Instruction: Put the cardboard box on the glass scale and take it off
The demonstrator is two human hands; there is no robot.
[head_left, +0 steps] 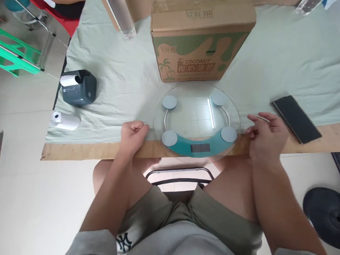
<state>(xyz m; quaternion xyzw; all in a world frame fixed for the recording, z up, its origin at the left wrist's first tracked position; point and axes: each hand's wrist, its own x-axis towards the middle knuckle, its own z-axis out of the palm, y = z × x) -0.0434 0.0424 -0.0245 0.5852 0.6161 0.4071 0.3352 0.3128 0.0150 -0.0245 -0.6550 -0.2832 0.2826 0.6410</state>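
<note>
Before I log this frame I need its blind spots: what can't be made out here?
All in the head view:
- glass scale: display dark, no reading visible.
- cardboard box: top cut off by the upper edge; small print unreadable.
- left hand: fisted, fingers curled under, so any contents are hidden.
- clear tube: upper end cut off.
- label printer: paper text too small.
- right hand: fingertips partly hidden.

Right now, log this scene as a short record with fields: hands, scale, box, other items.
left hand: closed in a fist, at the left rim of the glass scale
right hand: fingers curled, beside the scale's right rim
glass scale: round, clear, on the table edge, display blank
coconut carton: stands just behind the scale
phone: dark screen, right of the right hand
label printer: far left on the cloth
paper roll: in front of the printer
</note>
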